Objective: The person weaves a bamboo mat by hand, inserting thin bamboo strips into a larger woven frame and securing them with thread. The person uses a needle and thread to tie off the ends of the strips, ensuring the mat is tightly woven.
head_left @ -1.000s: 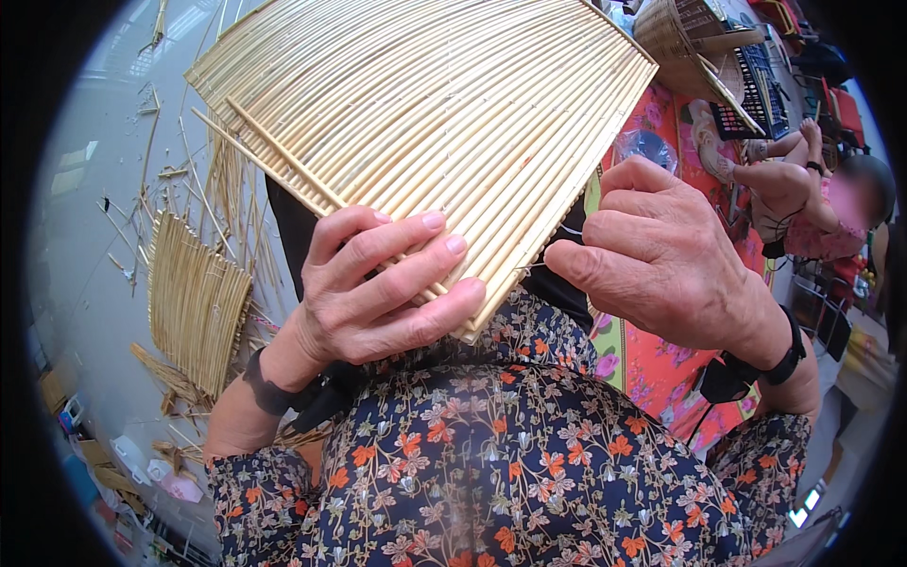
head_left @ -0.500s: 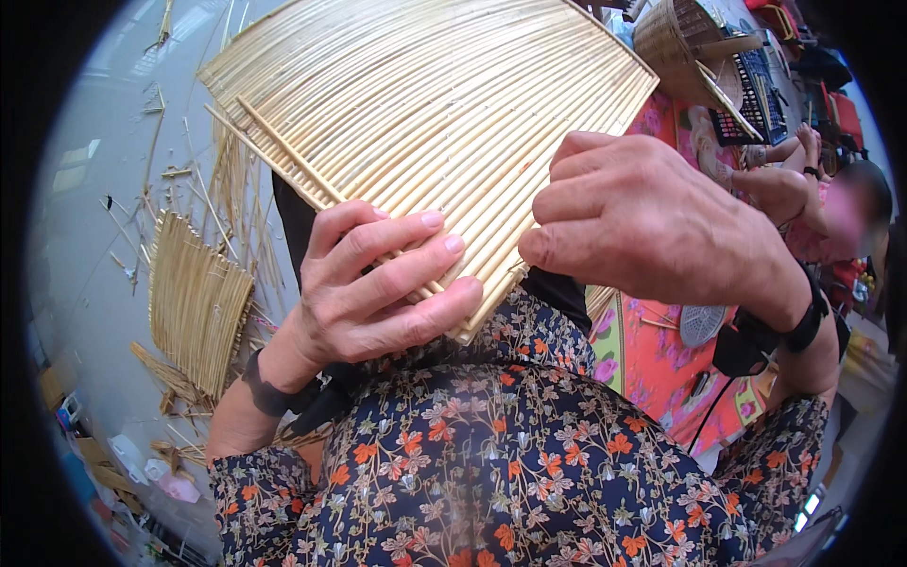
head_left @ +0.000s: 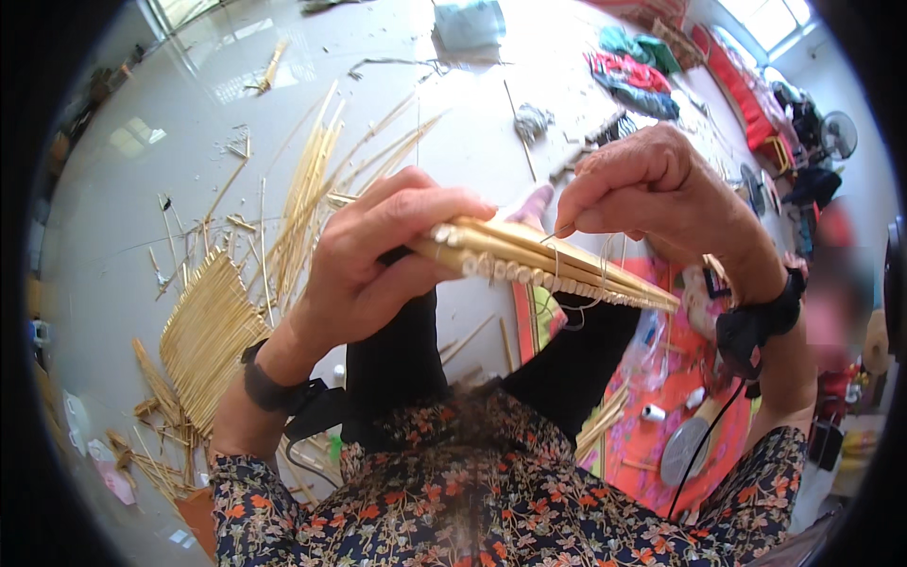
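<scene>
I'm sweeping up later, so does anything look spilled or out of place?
Yes: loose sticks lie scattered on the floor to the person's left, crossing at odd angles, untidy beside the neat rows of the small mat. The stick mat in the left hand shows no clear damage.

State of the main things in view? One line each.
Left hand: gripping the stalk panel by one end
Right hand: pinching a thin needle-like piece
Stalk panel: raised, nearly edge-on
Thread: loosely looped at the panel
Second panel: lying on the floor
Loose stalks: scattered on the floor
Floral mat: spread out
</scene>
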`<state>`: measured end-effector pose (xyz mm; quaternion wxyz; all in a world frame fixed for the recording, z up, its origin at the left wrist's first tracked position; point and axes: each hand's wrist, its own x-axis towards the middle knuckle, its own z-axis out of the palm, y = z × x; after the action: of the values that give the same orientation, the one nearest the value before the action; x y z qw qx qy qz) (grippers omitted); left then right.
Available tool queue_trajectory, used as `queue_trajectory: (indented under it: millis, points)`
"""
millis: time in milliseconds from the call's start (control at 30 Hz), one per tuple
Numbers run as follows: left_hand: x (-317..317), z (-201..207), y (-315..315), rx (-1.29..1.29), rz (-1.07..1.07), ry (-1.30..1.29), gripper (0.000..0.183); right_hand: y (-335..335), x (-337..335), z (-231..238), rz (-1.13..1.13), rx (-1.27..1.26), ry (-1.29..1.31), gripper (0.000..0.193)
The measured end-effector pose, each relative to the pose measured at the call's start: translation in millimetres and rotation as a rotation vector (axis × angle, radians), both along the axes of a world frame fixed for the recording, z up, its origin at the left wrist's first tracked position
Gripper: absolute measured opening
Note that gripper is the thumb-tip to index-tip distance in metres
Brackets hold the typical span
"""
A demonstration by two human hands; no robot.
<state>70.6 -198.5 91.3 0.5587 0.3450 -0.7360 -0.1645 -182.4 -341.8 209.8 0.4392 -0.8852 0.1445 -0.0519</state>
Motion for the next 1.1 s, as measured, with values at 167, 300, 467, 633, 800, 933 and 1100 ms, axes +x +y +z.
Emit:
queue_trajectory:
  millis: [167, 300, 467, 633, 800, 933, 1100]
  points:
    - [19, 9, -27, 0.066, -0.08, 0.121, 0.039, -18, 13, 4, -0.099, 0.118, 0.02, 0.016]
    - [36, 10, -44, 0.233, -0.164, 0.117, 0.042, -23, 20, -12, -0.162, 0.167, 0.028, 0.016]
    - [56, -21, -72, 0.426, -0.322, 0.261, 0.042, -28, 28, -50, -0.243, 0.28, -0.016, 0.019]
    - [65, -44, -78, 0.324, -0.319, 0.255, 0.04, -36, 40, -73, -0.228, 0.333, -0.021, 0.02]
    - [71, -55, -67, 0.161, -0.295, 0.237, 0.043, -28, 50, -78, -0.191, 0.351, -0.01, 0.018]
    - [77, -53, -55, 0.121, -0.234, 0.198, 0.049, -15, 64, -69, -0.227, 0.302, 0.105, 0.015]
    - [81, -52, -52, 0.143, -0.25, 0.201, 0.051, -15, 71, -68, -0.155, 0.209, 0.076, 0.013]
